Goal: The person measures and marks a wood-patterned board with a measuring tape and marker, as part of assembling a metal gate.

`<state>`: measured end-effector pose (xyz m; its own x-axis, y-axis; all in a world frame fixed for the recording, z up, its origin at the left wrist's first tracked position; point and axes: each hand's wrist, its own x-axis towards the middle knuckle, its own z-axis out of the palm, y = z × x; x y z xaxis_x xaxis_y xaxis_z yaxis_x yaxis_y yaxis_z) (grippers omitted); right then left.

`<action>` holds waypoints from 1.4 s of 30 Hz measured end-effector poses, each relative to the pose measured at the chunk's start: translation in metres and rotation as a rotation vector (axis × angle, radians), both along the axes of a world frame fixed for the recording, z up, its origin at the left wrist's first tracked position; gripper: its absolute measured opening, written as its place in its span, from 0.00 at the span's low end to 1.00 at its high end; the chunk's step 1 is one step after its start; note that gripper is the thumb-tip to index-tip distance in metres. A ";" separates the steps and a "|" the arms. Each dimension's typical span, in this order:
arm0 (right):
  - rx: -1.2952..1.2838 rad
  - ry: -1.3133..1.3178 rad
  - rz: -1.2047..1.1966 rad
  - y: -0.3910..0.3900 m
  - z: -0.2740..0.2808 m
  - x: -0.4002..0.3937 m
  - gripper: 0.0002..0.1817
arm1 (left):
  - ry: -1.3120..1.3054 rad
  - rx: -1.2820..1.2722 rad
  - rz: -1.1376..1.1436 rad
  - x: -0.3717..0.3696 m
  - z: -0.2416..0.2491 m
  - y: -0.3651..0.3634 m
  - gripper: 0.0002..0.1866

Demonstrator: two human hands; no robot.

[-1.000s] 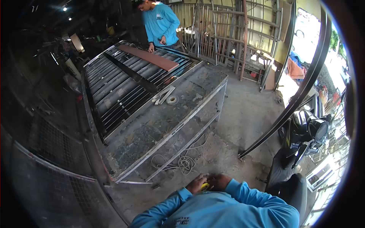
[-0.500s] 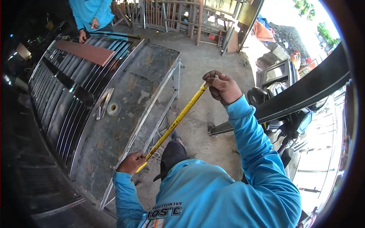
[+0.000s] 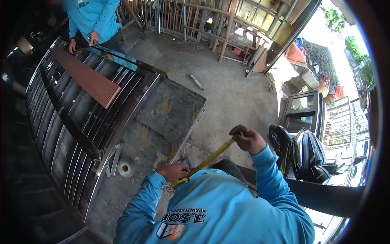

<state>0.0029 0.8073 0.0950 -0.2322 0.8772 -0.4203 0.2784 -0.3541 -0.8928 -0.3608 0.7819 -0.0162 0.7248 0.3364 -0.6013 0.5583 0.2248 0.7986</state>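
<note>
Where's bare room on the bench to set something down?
Free: benchtop between the white roll, far bench edge and barred frame.
Crowded: the frame, under brown plank and dark strip; beside the roll, slim strips.

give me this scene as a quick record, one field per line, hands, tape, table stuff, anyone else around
left hand: closed round the near end of the tape
right hand: gripping its far end
tape: yellow, drawn out between both hands
board: brown, lying on the slatted frame
roll: on the table, beside the frame
other person: blue top, standing at the frame's far end
</note>
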 end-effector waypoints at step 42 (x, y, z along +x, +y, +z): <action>0.109 -1.153 0.698 0.945 -0.367 0.194 0.18 | -0.144 0.385 1.349 0.118 -0.043 0.783 0.11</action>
<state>0.1967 1.7522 -0.2718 -0.2043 0.7628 -0.6135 0.9734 0.2249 -0.0445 -0.2429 1.5646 -0.0597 -0.2350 0.9357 -0.2631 0.0014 0.2711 0.9626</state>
